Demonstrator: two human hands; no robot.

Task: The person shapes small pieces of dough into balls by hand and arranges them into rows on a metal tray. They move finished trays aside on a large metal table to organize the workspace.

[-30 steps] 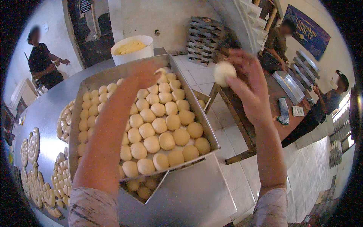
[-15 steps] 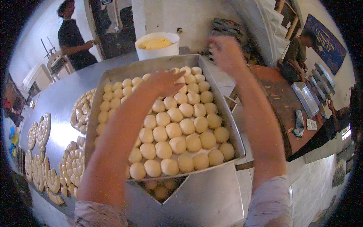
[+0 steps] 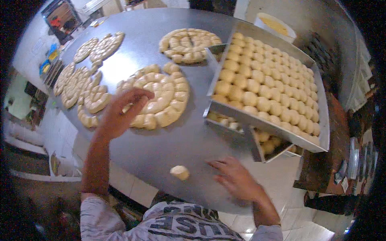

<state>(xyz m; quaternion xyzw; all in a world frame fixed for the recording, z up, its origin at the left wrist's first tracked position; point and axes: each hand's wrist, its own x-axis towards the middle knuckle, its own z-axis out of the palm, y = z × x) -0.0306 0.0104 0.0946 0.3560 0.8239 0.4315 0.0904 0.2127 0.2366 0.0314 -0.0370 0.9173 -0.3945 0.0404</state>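
Observation:
My left hand is over the near edge of a large coil of cut dough pieces, fingers stretched forward and thumb a little apart. Nothing shows in it, though whether it touches the dough I cannot tell. My right hand, slightly blurred, is low over the steel table with its fingers spread and no object in them. Between my hands and nearer to me, one dough ball lies alone on the metal. On the right, a metal tray holds rows of round dough balls.
Beneath the tray sits another metal tray with more dough balls, set at an angle. More dough coils lie at the back and left. A white tub of yellow stuff stands behind the tray. A brown table is at right.
My view has swung left, so the tray now appears at right. Both hands have come away from the tray: the left to the dough coil, the right down near the table's front. A lone dough ball now shows.

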